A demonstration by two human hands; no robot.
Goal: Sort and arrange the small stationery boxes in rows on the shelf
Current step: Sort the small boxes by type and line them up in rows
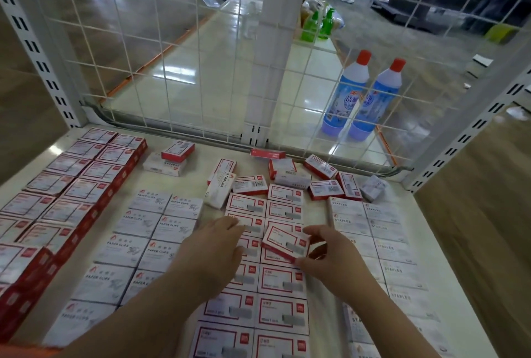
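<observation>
While the left hand [222, 245] rests flat, fingers together, on the red-bordered rows, the right hand [330, 254] pinches a tilted red-bordered box [284, 242] by its near-right edges above them; it looks light, rigid, easily crushed.

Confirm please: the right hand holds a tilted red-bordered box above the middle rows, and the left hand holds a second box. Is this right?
Not quite. The head view shows the left hand resting flat on the middle rows and gripping nothing. The rest stands: the right hand holds the tilted red-bordered box above those rows.
</observation>
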